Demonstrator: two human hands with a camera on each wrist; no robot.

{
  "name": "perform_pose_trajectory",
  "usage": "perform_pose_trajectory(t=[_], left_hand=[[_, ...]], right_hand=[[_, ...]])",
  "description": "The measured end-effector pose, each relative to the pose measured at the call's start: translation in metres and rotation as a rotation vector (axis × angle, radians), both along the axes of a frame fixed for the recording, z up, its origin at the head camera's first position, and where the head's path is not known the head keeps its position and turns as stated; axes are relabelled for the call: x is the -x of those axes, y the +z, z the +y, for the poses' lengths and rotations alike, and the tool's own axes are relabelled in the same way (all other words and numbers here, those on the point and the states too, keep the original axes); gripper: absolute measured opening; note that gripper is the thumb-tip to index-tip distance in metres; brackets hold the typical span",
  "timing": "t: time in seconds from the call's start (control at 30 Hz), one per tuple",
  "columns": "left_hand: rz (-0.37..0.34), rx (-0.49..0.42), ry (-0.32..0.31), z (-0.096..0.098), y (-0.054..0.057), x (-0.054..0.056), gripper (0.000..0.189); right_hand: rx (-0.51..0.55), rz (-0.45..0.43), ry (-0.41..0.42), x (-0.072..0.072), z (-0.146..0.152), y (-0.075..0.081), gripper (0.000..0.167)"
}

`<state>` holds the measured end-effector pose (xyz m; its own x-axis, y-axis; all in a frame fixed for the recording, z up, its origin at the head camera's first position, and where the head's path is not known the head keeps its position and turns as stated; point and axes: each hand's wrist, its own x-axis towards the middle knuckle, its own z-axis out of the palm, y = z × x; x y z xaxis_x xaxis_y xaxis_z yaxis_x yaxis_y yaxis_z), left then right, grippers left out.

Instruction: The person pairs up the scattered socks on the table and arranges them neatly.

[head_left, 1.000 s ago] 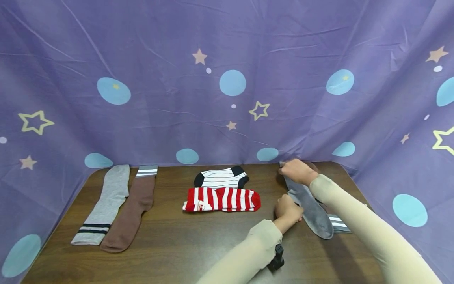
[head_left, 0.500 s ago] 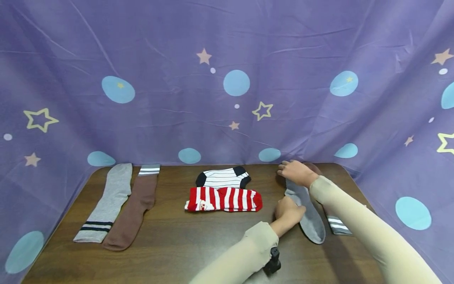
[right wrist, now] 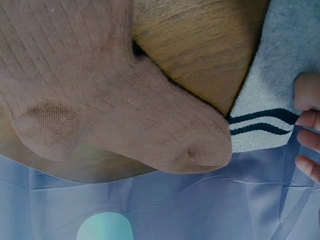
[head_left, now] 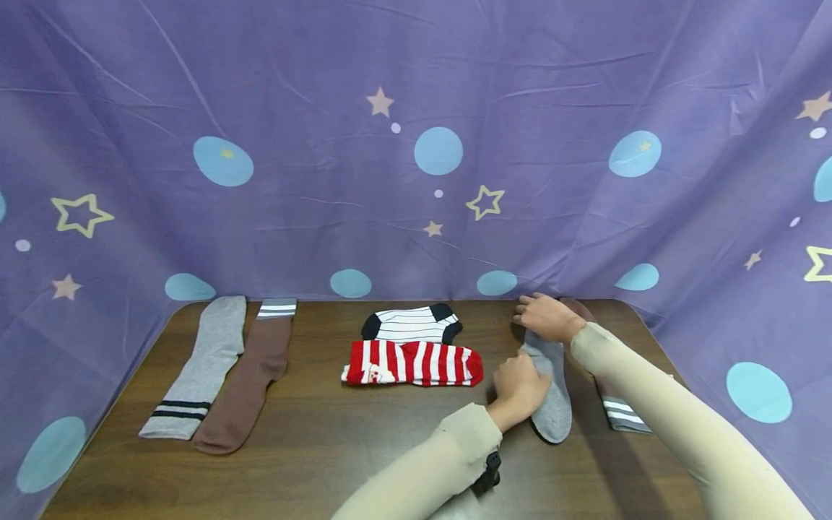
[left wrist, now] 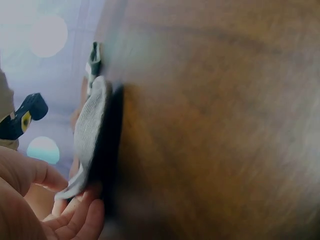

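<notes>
A light grey sock (head_left: pixel 555 415) lies lengthwise at the right of the table, toe toward me. My left hand (head_left: pixel 520 383) pinches its edge partway along between thumb and fingers, as the left wrist view shows on the sock (left wrist: pixel 90 122). At the far end my right hand (head_left: pixel 548 316) lies over the cuff, covering it from the head view. In the right wrist view the right fingers (right wrist: pixel 311 140) reach out straight by the black-striped cuff (right wrist: pixel 262 122). Just right of the grey sock is a brown sock (right wrist: pixel 125 105), partly hidden by my right sleeve.
Another grey sock (head_left: pixel 208 361) and brown sock (head_left: pixel 256 383) lie side by side at the left of the wooden table (head_left: pixel 312 462). Mid-table, a red-and-white striped sock (head_left: pixel 416 363) sits before a white sock with black ends (head_left: pixel 411 325). A purple curtain (head_left: pixel 312 238) hangs behind.
The grey sock's toe end has swung left, off the brown sock, as my left hand drew left with it. My right hand's fingers have straightened at the cuff.
</notes>
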<state>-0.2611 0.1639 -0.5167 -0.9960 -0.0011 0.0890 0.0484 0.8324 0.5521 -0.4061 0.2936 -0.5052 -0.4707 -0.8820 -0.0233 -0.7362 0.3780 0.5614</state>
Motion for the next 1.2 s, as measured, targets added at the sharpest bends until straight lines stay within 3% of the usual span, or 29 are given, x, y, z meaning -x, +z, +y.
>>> perform_pose_trajectory(t=[0.23, 0.3, 0.47, 0.57, 0.7, 0.83, 0.93, 1.07, 1.2], left_hand=[[0.035, 0.105, 0.013, 0.005, -0.009, -0.008, 0.057], [0.082, 0.135, 0.008, 0.004, -0.01, -0.01, 0.053], [0.214, 0.209, -0.023, -0.005, -0.007, -0.011, 0.024], [0.27, 0.259, -0.042, -0.012, -0.003, -0.011, 0.022], [0.352, 0.33, -0.052, -0.021, 0.003, -0.01, 0.025], [0.496, 0.371, -0.035, -0.032, 0.01, -0.006, 0.023], [0.613, 0.384, -0.032, -0.044, 0.017, -0.001, 0.024], [0.718, 0.382, -0.075, -0.065, 0.027, 0.006, 0.026], [0.827, 0.372, -0.139, -0.09, 0.038, 0.016, 0.021]], right_hand=[[0.013, -0.021, -0.044, 0.0, 0.0, 0.006, 0.023], [0.008, -0.026, -0.055, 0.0, 0.0, 0.009, 0.022], [0.015, -0.046, -0.082, -0.002, 0.004, 0.021, 0.025], [0.072, -0.051, -0.09, -0.003, 0.01, 0.028, 0.027], [0.212, -0.037, -0.044, -0.003, 0.018, 0.037, 0.027], [0.374, 0.016, 0.011, -0.008, 0.024, 0.052, 0.033], [0.504, 0.079, 0.029, -0.015, 0.027, 0.065, 0.027], [0.682, 0.15, 0.055, -0.027, 0.029, 0.08, 0.007], [0.827, 0.194, 0.063, -0.044, 0.029, 0.091, 0.012]])
